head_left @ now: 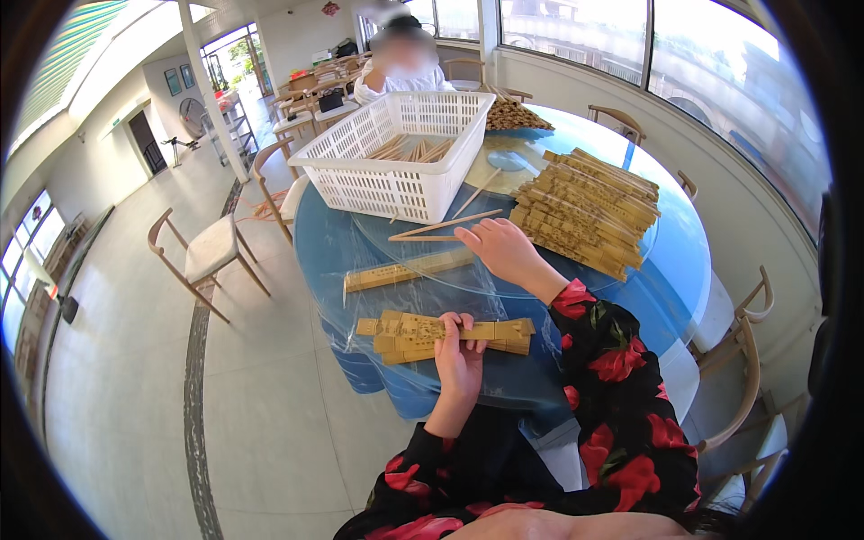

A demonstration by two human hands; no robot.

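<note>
My left hand (459, 355) is closed around a gold printed paper sleeve. It lies over a small fanned stack of similar flat gold sleeves (396, 333) at the table's near edge. Farther up, my right hand (502, 252) is stretched over the table, its fingertips pinched at the end of a thin wooden chopstick (427, 239). Another chopstick slants away beside it, past the fingers. My right thumb is hidden under the hand. Between the two hands and to the left lies a narrow gold bundle (405, 270) on the plastic cover.
A white slatted basket (387, 185) with loose chopsticks (412, 149) stands at the far left. To the right is a large pile of gold sleeves (585, 211), with a brown stack (517, 115) behind. Across the round blue-covered table (324, 243) sits another person (405, 67). Chairs (214, 256) stand around.
</note>
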